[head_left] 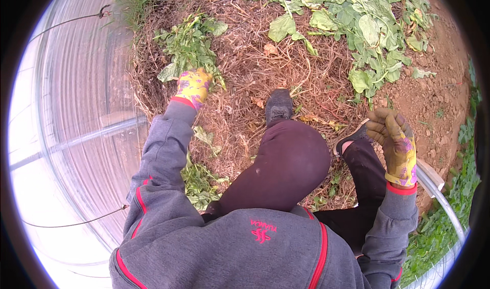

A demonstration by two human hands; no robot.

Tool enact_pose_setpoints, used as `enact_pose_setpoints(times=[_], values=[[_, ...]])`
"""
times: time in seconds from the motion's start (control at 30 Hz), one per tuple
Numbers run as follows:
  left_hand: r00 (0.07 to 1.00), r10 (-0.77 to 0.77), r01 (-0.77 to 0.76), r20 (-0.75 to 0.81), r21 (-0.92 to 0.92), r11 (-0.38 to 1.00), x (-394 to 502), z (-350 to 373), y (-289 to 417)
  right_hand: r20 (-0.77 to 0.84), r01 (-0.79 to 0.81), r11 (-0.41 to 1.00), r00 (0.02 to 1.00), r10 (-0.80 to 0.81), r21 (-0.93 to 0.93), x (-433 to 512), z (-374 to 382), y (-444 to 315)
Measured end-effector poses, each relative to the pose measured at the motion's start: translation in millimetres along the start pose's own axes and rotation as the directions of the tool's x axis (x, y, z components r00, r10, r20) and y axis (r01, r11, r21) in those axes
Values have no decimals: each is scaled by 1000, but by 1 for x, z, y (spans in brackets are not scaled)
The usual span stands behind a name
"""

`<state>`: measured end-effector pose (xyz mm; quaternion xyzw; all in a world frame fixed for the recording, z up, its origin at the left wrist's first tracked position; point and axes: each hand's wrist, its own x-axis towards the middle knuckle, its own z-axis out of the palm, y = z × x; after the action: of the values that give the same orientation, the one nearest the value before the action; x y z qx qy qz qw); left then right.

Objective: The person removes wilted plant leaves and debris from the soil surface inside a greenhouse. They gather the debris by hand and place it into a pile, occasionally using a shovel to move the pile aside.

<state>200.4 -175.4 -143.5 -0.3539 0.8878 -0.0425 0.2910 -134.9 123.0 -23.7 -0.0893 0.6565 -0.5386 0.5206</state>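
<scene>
My left hand (194, 85), in a yellow floral glove, is closed at the lower end of a bunch of leafy green plants (191, 42). Its fingertips are hidden beneath the back of the hand. The bunch rests on a mat of dry stems and straw (245, 59). On the other side, my right hand (396, 145) is raised beside my right shoe (350, 136). Its glove is soiled brown over the palm and fingers, which are loosely bent with nothing held. A further heap of wilted greens (201, 183) lies beside my left forearm.
Large cut leaves (367, 28) spread over the straw at the upper right, bordering bare soil (432, 93). Clear plastic sheeting (88, 78) with cords and a metal pipe (103, 132) forms the left side. A curved metal tube (444, 201) passes near my right wrist, beside growing plants (432, 247).
</scene>
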Motion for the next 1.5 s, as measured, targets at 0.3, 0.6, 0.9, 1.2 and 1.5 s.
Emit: enact_pose_setpoints(times=[0.3,0.6,0.9,1.2,1.5], values=[[969,-235,235,-70,-13,972,33,-57,-64,-2,-8,1000,1000,8,-23,6,4,1],[949,-256,215,-184,-218,952,12,31,-100,7,-14,996,1000,14,-85,16,16,0],[767,-121,536,630,-526,660,-133,260,-26,114,40,993,993,-28,-110,25,16,11],[760,329,-206,560,-272,940,-152,321,60,33,-62,989,997,67,-135,31,12,18],[798,-58,297,600,-307,904,-160,320,28,-34,-76,989,997,72,-126,43,8,10]])
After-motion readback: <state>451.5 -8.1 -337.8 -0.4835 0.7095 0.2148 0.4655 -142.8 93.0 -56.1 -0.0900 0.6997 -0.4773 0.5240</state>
